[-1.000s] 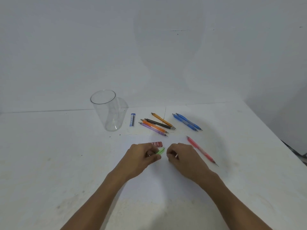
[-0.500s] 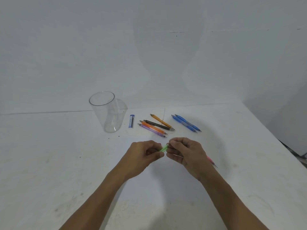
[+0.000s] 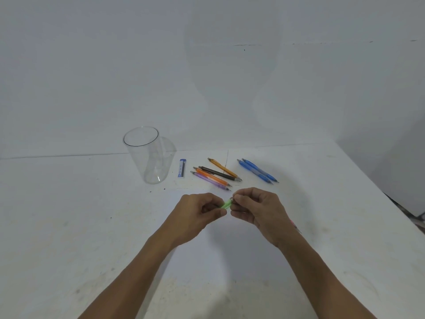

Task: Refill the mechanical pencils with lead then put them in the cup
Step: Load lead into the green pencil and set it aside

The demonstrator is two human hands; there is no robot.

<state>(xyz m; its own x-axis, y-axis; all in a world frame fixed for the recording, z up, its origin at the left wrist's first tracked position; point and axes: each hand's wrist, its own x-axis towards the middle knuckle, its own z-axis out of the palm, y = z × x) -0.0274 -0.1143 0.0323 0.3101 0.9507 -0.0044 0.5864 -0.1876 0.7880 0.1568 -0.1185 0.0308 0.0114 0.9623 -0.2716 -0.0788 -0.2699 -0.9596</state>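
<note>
A bare, staged-looking workspace; whether home, office or lab cannot be told. A scuffed, stained white tabletop (image 3: 69, 215) stands against a blank white wall (image 3: 115, 65). On it lies stationery: a clear cup (image 3: 147, 157), a lead tube (image 3: 182, 168) and loose mechanical pencils (image 3: 220, 173).

Cup (image 3: 147, 157) on table (image 3: 69, 226), lead tube (image 3: 182, 168) just right, pencils (image 3: 216, 174) further right

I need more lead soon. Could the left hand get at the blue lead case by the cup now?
Probably not at once: the left hand grips the green pencil. Nothing seems to lie between it and the lead case, so freeing the hand should suffice.
</note>
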